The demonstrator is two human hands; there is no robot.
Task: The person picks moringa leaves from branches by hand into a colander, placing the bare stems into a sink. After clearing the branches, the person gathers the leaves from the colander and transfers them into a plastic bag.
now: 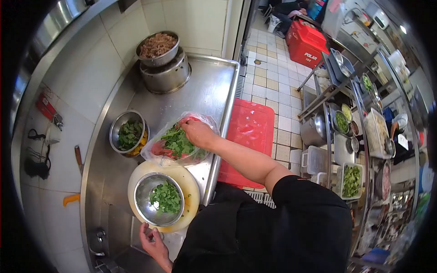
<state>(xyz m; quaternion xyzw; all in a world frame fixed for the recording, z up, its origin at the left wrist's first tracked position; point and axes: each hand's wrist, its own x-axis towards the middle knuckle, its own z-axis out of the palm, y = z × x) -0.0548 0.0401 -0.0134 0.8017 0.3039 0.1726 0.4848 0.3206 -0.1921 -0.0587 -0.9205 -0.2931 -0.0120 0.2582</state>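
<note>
My right hand (199,133) reaches into a clear plastic bag (207,157) of leafy herbs (179,143) that look like cilantro. Its fingers curl down onto the herbs, their tips partly hidden. Something red shows through the bag. Nearer me, a perforated steel colander (142,196) holds loose picked leaves (166,198) and rests on a round cutting board (193,182). Beside the colander's near rim is my left hand (154,245), fingers apart and holding nothing. A steel bowl (113,132) with green leaves and something yellow stands left of the bag.
At the back, a bowl of brown shredded food (159,48) sits on an upturned steel pot (168,75). A red lid (248,136) lies beyond the counter's raised edge (226,104). Shelves with food containers (350,179) stand right; a red cooler (307,43) and people are farther off.
</note>
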